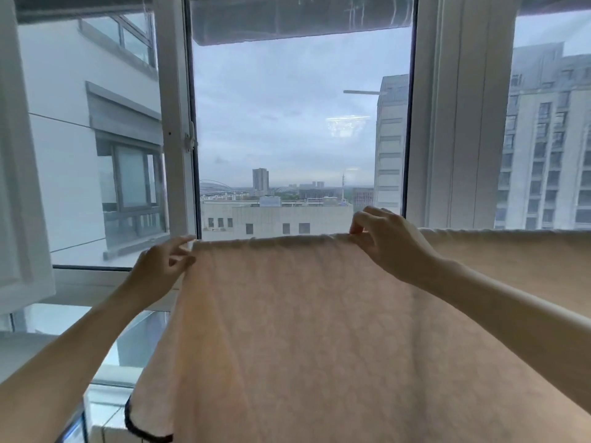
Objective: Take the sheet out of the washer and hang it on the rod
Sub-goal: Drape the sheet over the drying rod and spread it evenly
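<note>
Sheet (319, 314) draped before the window (300, 123).
Right hand (388, 243) pinches its top fold; left hand (163, 266), fingers apart, touches its left edge.

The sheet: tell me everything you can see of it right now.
The sheet is a pale peach, softly textured cloth with dark piping on its lower left corner. It hangs draped over a fold line at window-sill height; the rod beneath is hidden. The right hand pinches the top fold, and the left hand touches the left edge. More cloth extends right along the fold.
</note>
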The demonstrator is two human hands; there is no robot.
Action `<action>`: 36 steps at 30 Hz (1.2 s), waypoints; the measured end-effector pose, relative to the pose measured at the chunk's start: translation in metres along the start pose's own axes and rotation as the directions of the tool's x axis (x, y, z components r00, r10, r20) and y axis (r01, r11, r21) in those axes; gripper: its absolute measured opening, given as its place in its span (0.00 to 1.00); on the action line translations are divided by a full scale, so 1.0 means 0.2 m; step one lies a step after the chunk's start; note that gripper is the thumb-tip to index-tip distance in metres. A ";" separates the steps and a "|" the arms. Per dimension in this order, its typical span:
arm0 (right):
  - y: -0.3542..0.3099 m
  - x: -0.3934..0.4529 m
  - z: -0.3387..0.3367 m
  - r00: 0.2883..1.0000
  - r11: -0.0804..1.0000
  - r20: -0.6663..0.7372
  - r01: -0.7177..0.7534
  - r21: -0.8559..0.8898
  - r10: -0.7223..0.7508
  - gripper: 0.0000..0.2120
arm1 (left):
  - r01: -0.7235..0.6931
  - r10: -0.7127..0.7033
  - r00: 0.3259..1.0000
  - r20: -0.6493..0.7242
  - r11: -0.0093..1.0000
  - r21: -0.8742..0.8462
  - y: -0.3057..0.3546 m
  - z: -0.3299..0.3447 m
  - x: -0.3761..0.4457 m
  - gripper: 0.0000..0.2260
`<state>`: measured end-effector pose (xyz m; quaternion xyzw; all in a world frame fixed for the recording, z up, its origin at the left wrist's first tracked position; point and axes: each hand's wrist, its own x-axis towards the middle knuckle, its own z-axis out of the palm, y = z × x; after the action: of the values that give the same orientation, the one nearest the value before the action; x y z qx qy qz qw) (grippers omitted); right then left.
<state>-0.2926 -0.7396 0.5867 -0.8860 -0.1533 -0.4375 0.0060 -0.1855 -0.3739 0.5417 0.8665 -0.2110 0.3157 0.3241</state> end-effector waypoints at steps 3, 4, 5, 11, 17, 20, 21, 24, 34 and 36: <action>-0.03 0.04 0.00 1.000 0.999 0.021 -0.020 -0.035 0.021 0.07 | 0.025 -0.021 0.998 0.065 0.998 -0.062 -0.07 0.01 -0.02 0.04; -0.04 0.06 0.00 0.999 0.998 0.029 -0.026 -0.052 0.028 0.07 | 0.009 -0.007 0.999 0.054 0.999 -0.049 -0.07 0.02 -0.02 0.05; -0.05 0.07 -0.01 0.999 0.997 0.027 -0.031 -0.069 0.033 0.06 | -0.004 0.005 1.000 0.027 0.998 -0.058 -0.08 0.02 -0.01 0.06; -0.10 0.20 -0.02 0.981 0.989 -0.127 -0.145 0.011 0.145 0.06 | 0.041 -0.072 0.923 -0.379 0.995 -0.090 -0.10 -0.05 0.02 0.07; -0.10 0.17 0.09 0.986 0.995 0.141 -0.095 0.038 0.089 0.04 | 0.110 -0.114 0.990 -0.083 0.993 -0.046 -0.15 -0.01 0.00 0.06; -0.09 0.15 0.08 0.986 0.995 0.152 -0.082 0.064 0.071 0.05 | 0.018 -0.031 0.994 -0.100 0.991 -0.129 -0.04 0.06 0.02 0.08; -0.09 0.14 0.07 0.985 0.994 0.157 -0.081 0.069 0.069 0.06 | -0.018 0.002 0.991 -0.130 0.992 -0.121 0.00 0.08 0.03 0.10; -0.05 0.10 0.04 0.983 0.996 0.167 -0.081 0.045 0.073 0.08 | -0.119 0.104 0.974 -0.200 0.991 -0.066 0.10 0.11 0.06 0.10; 0.23 -0.13 -0.16 0.992 0.992 0.088 -0.095 0.077 0.088 0.09 | -0.371 0.363 0.926 -0.104 0.926 -0.069 0.50 0.32 0.07 0.11; 0.31 -0.18 -0.20 0.993 0.991 0.067 -0.100 0.094 0.093 0.09 | -0.385 0.376 0.922 -0.095 0.917 -0.107 0.59 0.37 0.06 0.12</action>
<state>-0.3275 -0.8142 0.5904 -0.9044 -0.1314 -0.4007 0.0652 -0.2139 -0.5100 0.5579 0.7753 -0.3824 0.3902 0.3169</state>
